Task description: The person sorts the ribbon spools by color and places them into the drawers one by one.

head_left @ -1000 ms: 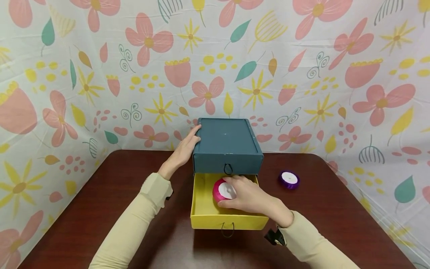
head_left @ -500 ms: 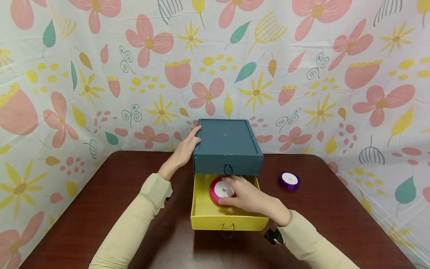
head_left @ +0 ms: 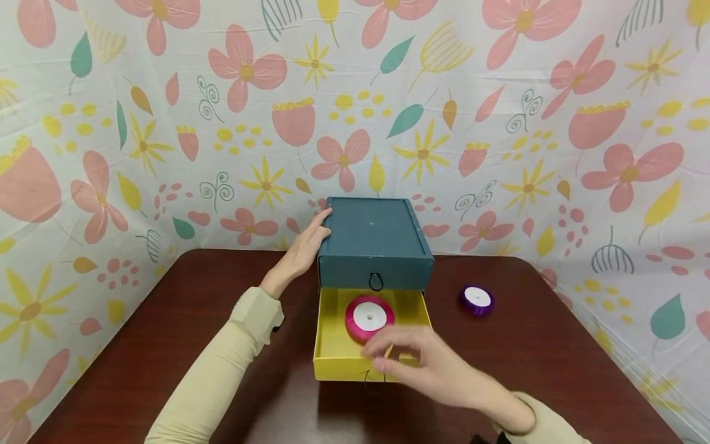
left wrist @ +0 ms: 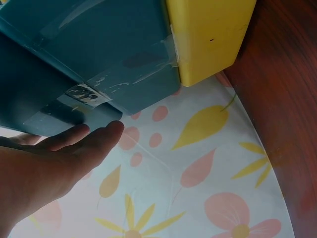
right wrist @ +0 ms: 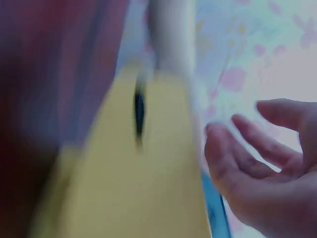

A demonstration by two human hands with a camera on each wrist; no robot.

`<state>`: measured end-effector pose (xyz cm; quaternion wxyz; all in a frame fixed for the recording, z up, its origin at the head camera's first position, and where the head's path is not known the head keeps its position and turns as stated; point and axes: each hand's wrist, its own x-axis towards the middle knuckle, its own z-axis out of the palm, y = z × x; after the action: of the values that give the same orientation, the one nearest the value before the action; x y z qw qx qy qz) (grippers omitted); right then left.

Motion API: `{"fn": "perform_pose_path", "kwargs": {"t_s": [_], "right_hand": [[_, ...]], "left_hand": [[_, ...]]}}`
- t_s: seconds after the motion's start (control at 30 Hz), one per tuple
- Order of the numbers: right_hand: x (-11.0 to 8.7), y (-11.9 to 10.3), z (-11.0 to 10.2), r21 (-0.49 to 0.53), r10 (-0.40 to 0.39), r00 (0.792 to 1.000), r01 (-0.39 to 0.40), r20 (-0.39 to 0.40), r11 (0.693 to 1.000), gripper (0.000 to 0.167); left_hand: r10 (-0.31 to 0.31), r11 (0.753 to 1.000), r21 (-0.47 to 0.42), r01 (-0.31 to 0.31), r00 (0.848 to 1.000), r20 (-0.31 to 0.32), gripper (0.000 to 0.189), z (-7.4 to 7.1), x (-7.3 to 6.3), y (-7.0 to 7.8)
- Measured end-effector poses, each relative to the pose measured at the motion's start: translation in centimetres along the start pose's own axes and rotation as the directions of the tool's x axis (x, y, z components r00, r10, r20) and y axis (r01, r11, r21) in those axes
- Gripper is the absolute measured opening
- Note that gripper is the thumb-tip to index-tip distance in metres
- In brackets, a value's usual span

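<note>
A pink ribbon spool point(head_left: 370, 317) with a white centre lies flat in the pulled-out yellow drawer point(head_left: 335, 368). Above that drawer sits the blue-green drawer box point(head_left: 371, 228), its front closed, with a dark loop pull. My left hand point(head_left: 302, 250) rests along the left side of the box, fingers near its top edge; the left wrist view shows the fingers point(left wrist: 101, 139) against the blue-green wall. Over the drawer's front right edge hovers my right hand point(head_left: 438, 367), holding nothing, its fingers loosely bent and apart from the spool.
To the right of the box, a purple ribbon spool point(head_left: 477, 300) lies on the dark brown table point(head_left: 261, 382). A floral-print cloth point(head_left: 499, 123) hangs behind and along both sides of the table. The yellow drawer's loop handle point(head_left: 375, 382) hangs at its front.
My right hand has let go of the pink ribbon spool and moved back toward the front right. The spool has shifted slightly left within the drawer. My left hand stays put.
</note>
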<state>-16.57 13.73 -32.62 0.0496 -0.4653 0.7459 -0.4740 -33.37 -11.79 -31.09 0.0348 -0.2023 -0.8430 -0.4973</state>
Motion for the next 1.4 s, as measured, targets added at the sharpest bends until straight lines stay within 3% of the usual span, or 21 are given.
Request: {"fn": "perform_pose_path", "kwargs": {"t_s": [0.07,0.13,0.23,0.33,0.37,0.47,0.5,0.6,0.67,0.77,0.87,0.97,1.17,1.4], "right_hand": [[-0.6,-0.3,1.0,0.240,0.052,0.994,-0.075,0.101,0.968,0.019],[-1.1,-0.1,2.1,0.443,0.099,0.968,-0.195,0.231,0.875,0.023],[-1.8,0.9,3.7,0.524,0.159,0.914,-0.349,0.373,0.777,0.031],[-2.2,2.1,5.0,0.527,0.248,0.855,-0.484,0.456,0.699,0.041],[-2.3,2.4,5.4,0.517,0.288,0.837,-0.521,0.466,0.679,0.045],[-2.4,3.1,6.2,0.558,0.405,0.794,-0.607,0.453,0.566,0.055],[-2.5,3.3,6.3,0.585,0.448,0.776,-0.630,0.443,0.512,0.057],[-2.6,3.6,6.4,0.665,0.546,0.740,-0.638,0.392,0.387,0.057],[-2.6,3.7,6.4,0.707,0.574,0.734,-0.619,0.364,0.342,0.050],[-2.5,3.8,6.1,0.756,0.561,0.760,-0.568,0.329,0.326,0.038],[-2.4,3.9,6.0,0.789,0.517,0.802,-0.513,0.299,0.339,0.033],[-2.4,3.9,6.0,0.802,0.488,0.825,-0.485,0.286,0.349,0.033],[-2.1,3.9,6.1,0.800,0.482,0.835,-0.469,0.265,0.374,0.033],[-1.7,4.1,5.9,0.783,0.507,0.829,-0.470,0.234,0.408,0.033]], "left_hand": [[-0.003,1.000,-0.001,0.003,1.000,0.009,0.056,0.0,0.0,0.0],[-0.001,1.000,-0.007,0.001,1.000,0.018,0.055,-0.1,-0.1,-0.1],[0.004,1.000,-0.015,-0.004,1.000,0.021,0.055,-0.1,-0.2,-0.1],[0.009,1.000,-0.008,-0.009,1.000,0.009,0.056,-0.1,-0.1,-0.1],[0.007,1.000,-0.005,-0.007,1.000,0.005,0.056,0.0,-0.1,0.0],[0.000,1.000,-0.011,0.000,1.000,0.000,0.057,0.0,0.0,0.1],[0.000,1.000,-0.015,0.000,1.000,-0.001,0.057,0.0,0.0,0.1],[0.001,1.000,-0.014,-0.001,1.000,-0.006,0.056,0.0,0.0,0.2],[0.005,1.000,-0.011,-0.005,1.000,-0.006,0.056,0.0,0.0,0.2],[0.007,1.000,-0.008,-0.007,1.000,-0.004,0.056,0.0,-0.1,0.1],[0.007,1.000,-0.011,-0.007,1.000,-0.005,0.056,0.0,-0.1,0.0],[0.004,1.000,-0.008,-0.004,1.000,-0.009,0.056,0.1,0.0,0.0],[0.005,1.000,-0.014,-0.005,1.000,-0.012,0.056,0.1,0.0,-0.1],[0.000,1.000,-0.013,0.000,1.000,-0.013,0.056,0.2,-0.1,0.1]]}}
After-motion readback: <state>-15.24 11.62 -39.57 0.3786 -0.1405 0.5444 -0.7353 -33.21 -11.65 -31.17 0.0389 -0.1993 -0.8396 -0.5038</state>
